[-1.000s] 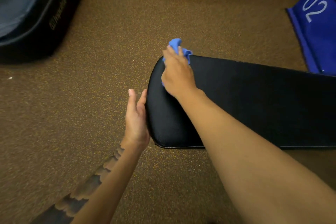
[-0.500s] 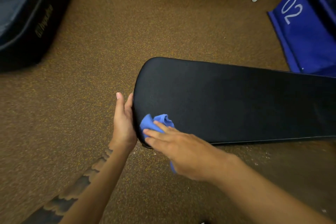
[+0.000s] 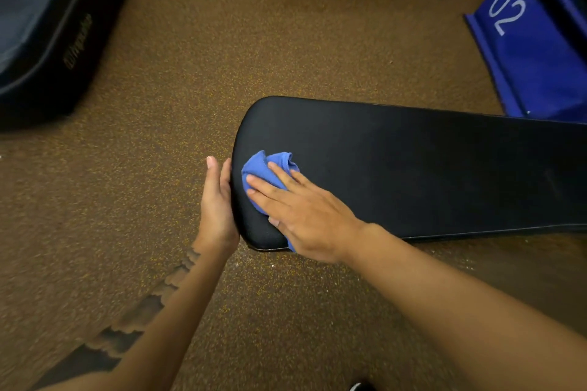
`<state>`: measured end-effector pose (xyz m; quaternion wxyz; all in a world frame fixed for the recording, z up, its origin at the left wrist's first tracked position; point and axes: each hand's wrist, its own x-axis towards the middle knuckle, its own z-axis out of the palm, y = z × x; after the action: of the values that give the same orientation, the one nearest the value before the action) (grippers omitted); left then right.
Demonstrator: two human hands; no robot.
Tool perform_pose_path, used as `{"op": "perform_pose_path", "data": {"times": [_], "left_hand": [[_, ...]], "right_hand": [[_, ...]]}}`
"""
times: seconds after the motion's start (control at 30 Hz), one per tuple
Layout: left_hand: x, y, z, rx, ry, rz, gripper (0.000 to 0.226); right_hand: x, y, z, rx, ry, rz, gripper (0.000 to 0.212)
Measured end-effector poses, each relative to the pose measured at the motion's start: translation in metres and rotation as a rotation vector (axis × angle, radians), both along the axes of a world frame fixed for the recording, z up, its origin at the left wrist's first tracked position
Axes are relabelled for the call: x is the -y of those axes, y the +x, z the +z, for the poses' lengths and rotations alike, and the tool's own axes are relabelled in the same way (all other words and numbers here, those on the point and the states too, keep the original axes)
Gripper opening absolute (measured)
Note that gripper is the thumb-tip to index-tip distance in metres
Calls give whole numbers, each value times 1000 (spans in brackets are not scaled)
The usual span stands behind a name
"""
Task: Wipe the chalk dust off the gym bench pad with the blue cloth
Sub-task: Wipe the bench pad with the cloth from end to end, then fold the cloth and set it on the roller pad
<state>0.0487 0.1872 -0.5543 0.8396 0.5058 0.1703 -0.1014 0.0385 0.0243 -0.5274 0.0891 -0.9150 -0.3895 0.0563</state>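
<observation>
Cloth [image 3: 258, 168] moved upward; right hand [image 3: 306, 216] pressing

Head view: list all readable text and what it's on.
"02": white, on the blue panel, top right.
Gold brand lettering on the black mat, top left: too blurred to read.
No text on the bench pad or blue cloth.

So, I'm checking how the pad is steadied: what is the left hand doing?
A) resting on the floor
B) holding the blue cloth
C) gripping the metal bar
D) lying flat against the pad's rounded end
D: the left hand lies straight-fingered against the end of the bench pad, while the right hand presses the blue cloth on top.
</observation>
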Motion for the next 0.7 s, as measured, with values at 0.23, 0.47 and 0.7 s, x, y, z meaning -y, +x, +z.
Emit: {"op": "perform_pose_path", "data": {"times": [0.23, 0.47, 0.7], "left_hand": [[-7, 4, 8, 46, 248, -127, 57], [-39, 27, 37, 874, 1227, -601, 65], [-34, 59, 47, 1464, 1573, -1273, 70]], "right_hand": [[0, -3, 11, 23, -41, -39, 54], [16, -54, 24, 61, 188, -432, 50], [4, -81, 6, 22, 146, -587, 56]]}}
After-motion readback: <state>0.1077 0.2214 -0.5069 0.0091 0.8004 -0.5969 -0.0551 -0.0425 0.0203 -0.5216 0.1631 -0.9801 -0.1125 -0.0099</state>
